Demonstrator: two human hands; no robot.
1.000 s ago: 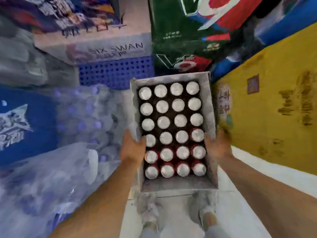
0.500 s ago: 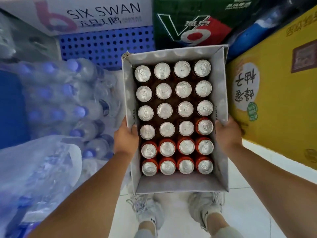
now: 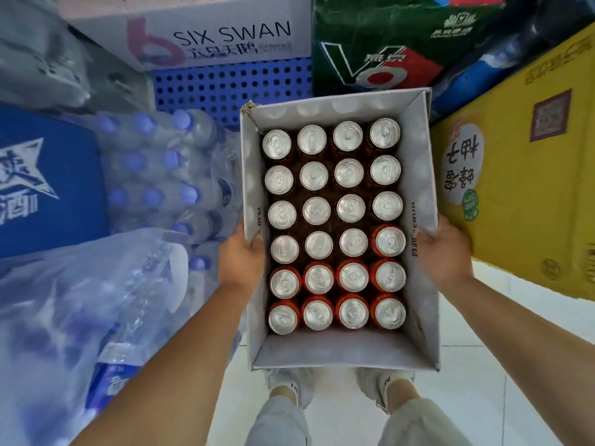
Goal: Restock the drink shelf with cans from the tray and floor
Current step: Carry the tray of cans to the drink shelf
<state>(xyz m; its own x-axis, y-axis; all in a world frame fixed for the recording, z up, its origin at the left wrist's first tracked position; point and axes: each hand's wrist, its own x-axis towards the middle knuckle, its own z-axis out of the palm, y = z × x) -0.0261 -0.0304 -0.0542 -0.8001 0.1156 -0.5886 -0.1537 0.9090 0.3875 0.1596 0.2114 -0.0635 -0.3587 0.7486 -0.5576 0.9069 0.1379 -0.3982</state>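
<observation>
- The tray [image 3: 344,354], packed full with cans [image 3: 351,208], hangs above the person's feet.
- The left hand [image 3: 240,259] and right hand [image 3: 446,252] each clasp a long side wall, thumbs over the rim.
- It is probably heavy and the cardboard soft, so a hold underneath looks safer.
- Bottle packs [image 3: 161,175] and a yellow carton [image 3: 521,194] crowd both sides; the open room is behind.

White tile floor [image 3: 483,400] down here, kinda glossy. A big yellow carton [image 3: 531,194] sits on it along the right edge, white sneakers [image 3: 286,383] stand mid-floor, and shrink-wrapped water bottle packs [image 3: 161,175] crowd the left side, bottoms hidden.
</observation>
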